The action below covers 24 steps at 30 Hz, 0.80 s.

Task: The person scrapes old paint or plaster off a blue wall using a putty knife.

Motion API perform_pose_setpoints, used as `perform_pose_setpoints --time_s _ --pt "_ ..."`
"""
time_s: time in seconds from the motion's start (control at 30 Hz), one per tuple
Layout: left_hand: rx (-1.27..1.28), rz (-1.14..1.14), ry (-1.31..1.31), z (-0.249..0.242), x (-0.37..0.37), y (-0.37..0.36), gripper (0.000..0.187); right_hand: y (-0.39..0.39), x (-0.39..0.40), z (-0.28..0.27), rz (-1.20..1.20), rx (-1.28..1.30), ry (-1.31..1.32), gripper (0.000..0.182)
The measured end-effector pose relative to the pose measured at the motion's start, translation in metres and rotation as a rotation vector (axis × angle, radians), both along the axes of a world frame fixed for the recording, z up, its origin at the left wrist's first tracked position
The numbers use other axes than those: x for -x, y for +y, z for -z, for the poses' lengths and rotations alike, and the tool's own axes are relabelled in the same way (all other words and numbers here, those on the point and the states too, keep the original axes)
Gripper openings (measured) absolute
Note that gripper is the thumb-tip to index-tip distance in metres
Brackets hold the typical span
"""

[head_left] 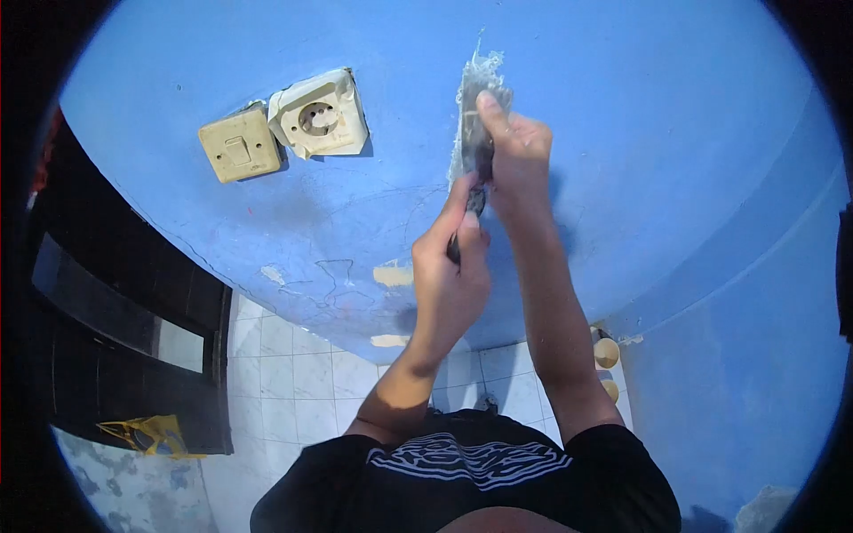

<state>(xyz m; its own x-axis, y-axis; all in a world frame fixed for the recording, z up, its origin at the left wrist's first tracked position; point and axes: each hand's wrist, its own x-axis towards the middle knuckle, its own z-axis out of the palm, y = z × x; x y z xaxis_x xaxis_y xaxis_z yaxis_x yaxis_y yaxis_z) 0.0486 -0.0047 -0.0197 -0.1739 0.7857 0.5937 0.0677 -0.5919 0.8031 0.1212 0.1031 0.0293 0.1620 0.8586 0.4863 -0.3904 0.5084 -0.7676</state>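
A putty knife (477,147) with a metal blade and a dark handle lies against the blue wall (640,133), over a whitish rough patch (487,67). My left hand (453,266) is wrapped round its handle, below the blade. Higher up, my right hand (520,151) is closed at the blade's right side, its thumb pressed on the metal; its other fingers are partly hidden. Left of the hands, a cream switch (238,147) and a socket (318,115) with paper round it are set in the wall.
Below the wall is a white tiled floor (293,373). At the left are a dark door (115,258) and a yellow item (155,435). Round light-coloured objects (607,353) stand beside the right wall. Cream patches (394,274) mark the lower wall.
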Motion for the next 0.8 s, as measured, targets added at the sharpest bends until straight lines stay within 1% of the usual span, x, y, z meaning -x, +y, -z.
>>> perform_pose_setpoints --time_s 0.03,0.07,0.13,0.17,0.23,0.27,0.33,0.37,0.43,0.47,0.53,0.57,0.63,0.67,0.73,0.8 --pt "0.064 0.008 -0.013 0.001 0.002 -0.006 0.038 -0.001 0.001 0.006 0.037 0.005 -0.033 0.048" --pt "0.07 0.01 -0.011 -0.002 0.001 -0.005 0.038 0.002 -0.001 0.007 0.039 0.012 -0.031 0.048" --pt "0.088 0.075 -0.023 -0.013 0.001 0.003 0.039 0.0 -0.002 -0.011 0.033 -0.075 0.003 0.049" --pt "0.09 0.071 -0.023 -0.011 -0.001 0.004 0.039 0.001 -0.002 -0.01 0.029 -0.073 0.003 0.049" --pt "-0.115 -0.037 0.082 -0.006 -0.009 0.006 0.04 0.001 -0.006 -0.009 -0.02 -0.082 0.016 0.049" --pt "-0.109 -0.043 0.075 -0.003 -0.006 0.001 0.04 0.002 -0.005 0.0 -0.026 -0.076 0.009 0.049" --pt "-0.013 -0.044 0.138 -0.006 0.007 -0.004 0.04 0.004 0.0 0.008 0.074 -0.055 -0.049 0.034" --pt "-0.01 -0.049 0.131 -0.011 0.006 0.002 0.04 0.011 -0.002 0.005 0.068 -0.052 -0.056 0.034" --pt "-0.038 -0.059 0.165 -0.034 0.008 0.016 0.039 0.017 0.001 -0.019 0.177 -0.019 0.022 0.034" --pt "-0.033 -0.064 0.169 -0.033 0.008 0.012 0.039 0.017 0.001 -0.017 0.171 -0.014 0.026 0.034" --pt "-0.002 -0.045 0.128 -0.034 0.005 0.008 0.039 0.019 -0.004 -0.015 0.005 -0.025 0.14 0.032" --pt "-0.004 -0.043 0.13 -0.029 0.007 0.004 0.039 0.019 -0.004 -0.007 0.006 -0.027 0.143 0.032" --pt "0.035 -0.053 0.136 -0.019 0.009 -0.003 0.038 0.009 -0.004 0.011 -0.01 -0.002 0.031 0.029" --pt "0.046 -0.054 0.138 -0.019 0.009 -0.005 0.038 0.013 -0.007 0.01 -0.005 -0.003 0.028 0.029" --pt "0.099 -0.006 0.133 -0.03 0.006 -0.004 0.039 0.012 -0.008 -0.011 -0.012 0.096 0.057 0.029" --pt "0.06 -0.023 0.14 -0.028 -0.004 -0.002 0.039 0.008 -0.014 -0.02 -0.056 0.078 0.039 0.03"
